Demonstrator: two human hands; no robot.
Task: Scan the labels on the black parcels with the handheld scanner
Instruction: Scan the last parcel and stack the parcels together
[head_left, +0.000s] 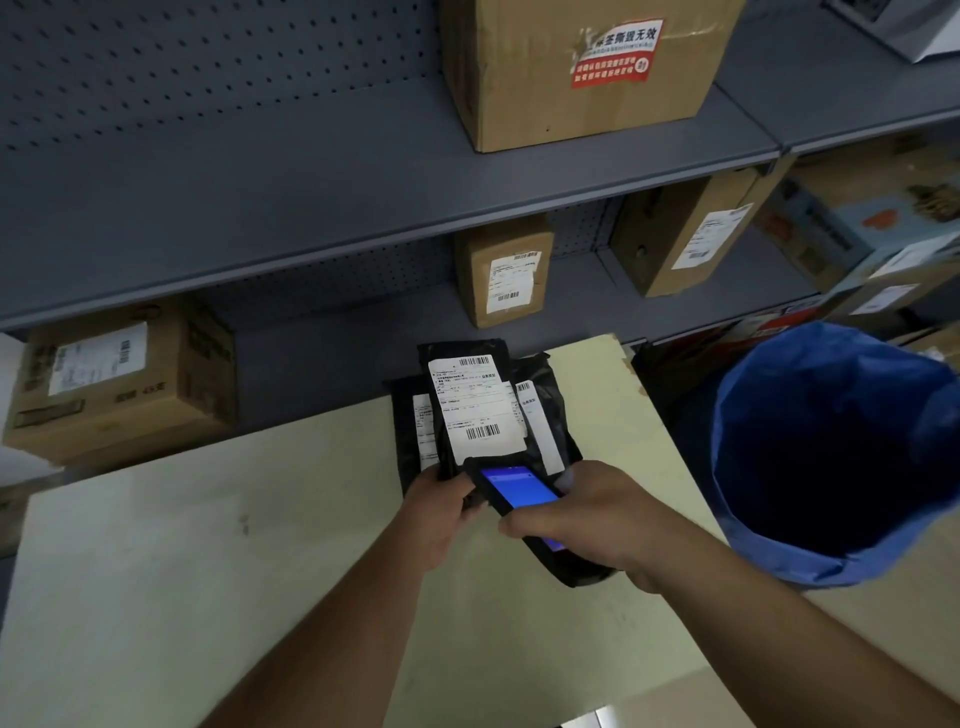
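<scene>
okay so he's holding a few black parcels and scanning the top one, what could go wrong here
The black parcels are fanned in the left hand, with other labels peeking out beside the top label, so the scanner in the right hand might read the wrong barcode. The loose stack could also slip toward the blue bin.

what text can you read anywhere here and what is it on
"标签撕毁无效" on the red and white sticker on the top shelf box.
Smaller lines on that sticker: too blurred.
White label on the front black parcel: barcodes, print too small.
Labels on the other shelf boxes: too small.
Scanner screen: blue, no readable text.
</scene>
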